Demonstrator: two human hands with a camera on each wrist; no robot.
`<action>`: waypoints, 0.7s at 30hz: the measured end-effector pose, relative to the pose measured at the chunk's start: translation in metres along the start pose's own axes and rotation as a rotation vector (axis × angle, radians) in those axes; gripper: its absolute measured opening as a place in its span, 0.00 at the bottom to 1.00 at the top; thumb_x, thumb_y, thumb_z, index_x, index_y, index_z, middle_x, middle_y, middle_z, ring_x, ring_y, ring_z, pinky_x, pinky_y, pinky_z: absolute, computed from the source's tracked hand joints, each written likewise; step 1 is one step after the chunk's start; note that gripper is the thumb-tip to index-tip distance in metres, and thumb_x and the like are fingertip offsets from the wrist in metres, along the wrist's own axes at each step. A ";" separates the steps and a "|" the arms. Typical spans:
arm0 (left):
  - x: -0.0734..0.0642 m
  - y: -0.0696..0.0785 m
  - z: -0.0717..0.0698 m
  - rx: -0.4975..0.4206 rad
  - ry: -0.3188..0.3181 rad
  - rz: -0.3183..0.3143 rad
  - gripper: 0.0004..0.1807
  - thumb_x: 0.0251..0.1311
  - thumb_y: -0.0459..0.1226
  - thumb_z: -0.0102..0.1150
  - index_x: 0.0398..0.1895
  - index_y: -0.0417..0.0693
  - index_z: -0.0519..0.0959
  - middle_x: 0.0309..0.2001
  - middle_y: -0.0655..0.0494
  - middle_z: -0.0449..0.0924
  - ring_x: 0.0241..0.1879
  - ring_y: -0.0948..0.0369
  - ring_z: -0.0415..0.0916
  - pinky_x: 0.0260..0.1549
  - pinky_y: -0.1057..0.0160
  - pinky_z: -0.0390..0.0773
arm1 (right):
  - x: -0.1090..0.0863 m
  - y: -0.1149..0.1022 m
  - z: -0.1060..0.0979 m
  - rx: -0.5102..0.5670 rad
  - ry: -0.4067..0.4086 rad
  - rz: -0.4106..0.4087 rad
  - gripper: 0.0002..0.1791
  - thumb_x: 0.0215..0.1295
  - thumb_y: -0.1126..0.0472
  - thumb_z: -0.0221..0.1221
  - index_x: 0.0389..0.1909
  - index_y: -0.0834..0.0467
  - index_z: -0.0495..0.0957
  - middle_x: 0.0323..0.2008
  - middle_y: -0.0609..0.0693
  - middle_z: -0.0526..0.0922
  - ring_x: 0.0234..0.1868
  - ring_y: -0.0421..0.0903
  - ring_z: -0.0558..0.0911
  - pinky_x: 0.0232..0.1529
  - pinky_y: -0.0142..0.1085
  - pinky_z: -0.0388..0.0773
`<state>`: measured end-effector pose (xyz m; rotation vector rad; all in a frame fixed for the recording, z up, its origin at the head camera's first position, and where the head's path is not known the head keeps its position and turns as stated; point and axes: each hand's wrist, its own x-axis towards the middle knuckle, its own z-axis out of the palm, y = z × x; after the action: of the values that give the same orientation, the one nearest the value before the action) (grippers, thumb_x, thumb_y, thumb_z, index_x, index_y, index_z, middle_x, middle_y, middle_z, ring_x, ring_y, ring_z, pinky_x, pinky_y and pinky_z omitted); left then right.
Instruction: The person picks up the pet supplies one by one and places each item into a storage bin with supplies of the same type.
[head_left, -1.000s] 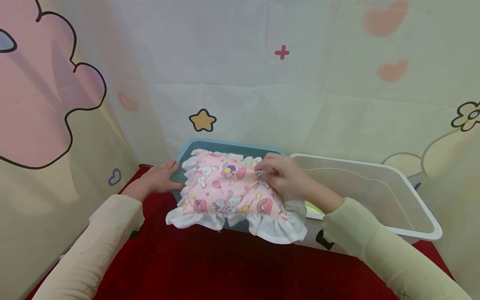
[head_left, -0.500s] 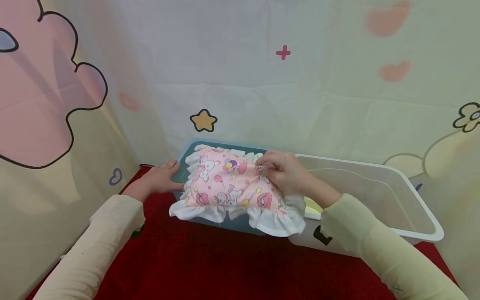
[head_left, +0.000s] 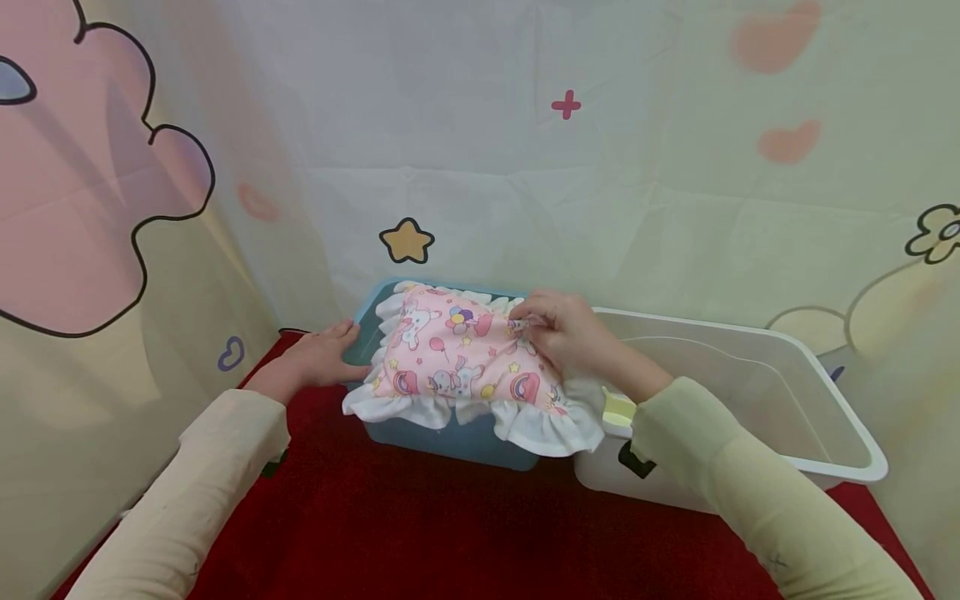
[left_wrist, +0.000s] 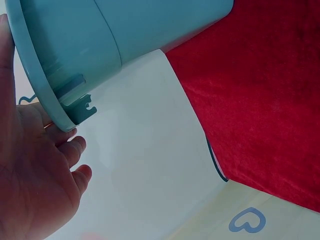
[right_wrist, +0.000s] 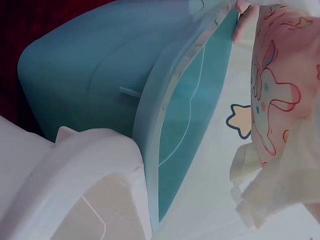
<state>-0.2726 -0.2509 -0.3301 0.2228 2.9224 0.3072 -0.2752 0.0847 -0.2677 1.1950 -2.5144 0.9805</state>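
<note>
A pink pillow [head_left: 442, 354] with a white ruffled edge and printed rabbits, rainbows and balloons hangs over the blue storage bin [head_left: 450, 443] in the head view. My right hand [head_left: 566, 337] pinches its fabric near the upper right corner. The right wrist view shows the pillow [right_wrist: 280, 85] above the rim of the bin [right_wrist: 162, 107], with a gap between them. My left hand [head_left: 318, 354] holds the bin's left corner, its thumb and fingers spread around the rim. In the left wrist view, the left hand [left_wrist: 37, 165] has its fingers partly behind the rim [left_wrist: 37, 75].
A white storage bin [head_left: 832, 392] stands right beside the blue one, with a yellow clip [head_left: 618, 410] and a dark latch [head_left: 637, 458] on its front. Both stand on a red cloth [head_left: 420, 533]. A printed curtain [head_left: 480, 225] hangs close behind and at the sides.
The right hand has raised the pillow slightly and moved it back over the blue bin, so more of the bin's front shows. The left hand has stayed at the rim.
</note>
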 end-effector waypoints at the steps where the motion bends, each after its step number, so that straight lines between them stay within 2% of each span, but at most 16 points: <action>1: 0.000 0.000 0.000 0.003 0.002 0.006 0.49 0.50 0.57 0.50 0.67 0.37 0.45 0.68 0.36 0.40 0.67 0.42 0.39 0.60 0.37 0.47 | 0.001 0.001 0.000 0.001 -0.001 0.008 0.15 0.50 0.77 0.50 0.35 0.62 0.80 0.32 0.52 0.80 0.32 0.44 0.73 0.34 0.31 0.70; 7: 0.001 -0.002 0.001 0.023 0.014 0.035 0.49 0.52 0.60 0.46 0.66 0.36 0.46 0.68 0.36 0.41 0.67 0.42 0.40 0.60 0.38 0.47 | 0.004 0.003 -0.001 0.012 0.001 0.017 0.15 0.49 0.77 0.50 0.36 0.63 0.80 0.34 0.54 0.80 0.31 0.45 0.72 0.33 0.31 0.70; 15: -0.001 0.001 -0.001 0.032 0.011 0.029 0.46 0.53 0.56 0.47 0.66 0.36 0.46 0.68 0.36 0.42 0.67 0.42 0.40 0.60 0.39 0.47 | 0.008 0.005 -0.002 0.006 -0.005 0.067 0.15 0.51 0.76 0.50 0.37 0.63 0.80 0.36 0.55 0.81 0.34 0.47 0.73 0.36 0.33 0.71; 21: -0.001 0.000 -0.001 0.033 0.003 0.023 0.47 0.53 0.57 0.46 0.67 0.36 0.45 0.68 0.36 0.41 0.67 0.42 0.39 0.60 0.38 0.47 | 0.013 0.008 -0.002 -0.007 0.009 0.073 0.14 0.52 0.76 0.51 0.37 0.63 0.80 0.35 0.55 0.81 0.35 0.47 0.74 0.38 0.35 0.71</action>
<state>-0.2721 -0.2510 -0.3287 0.2606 2.9314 0.2632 -0.2901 0.0809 -0.2645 1.1012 -2.5693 0.9909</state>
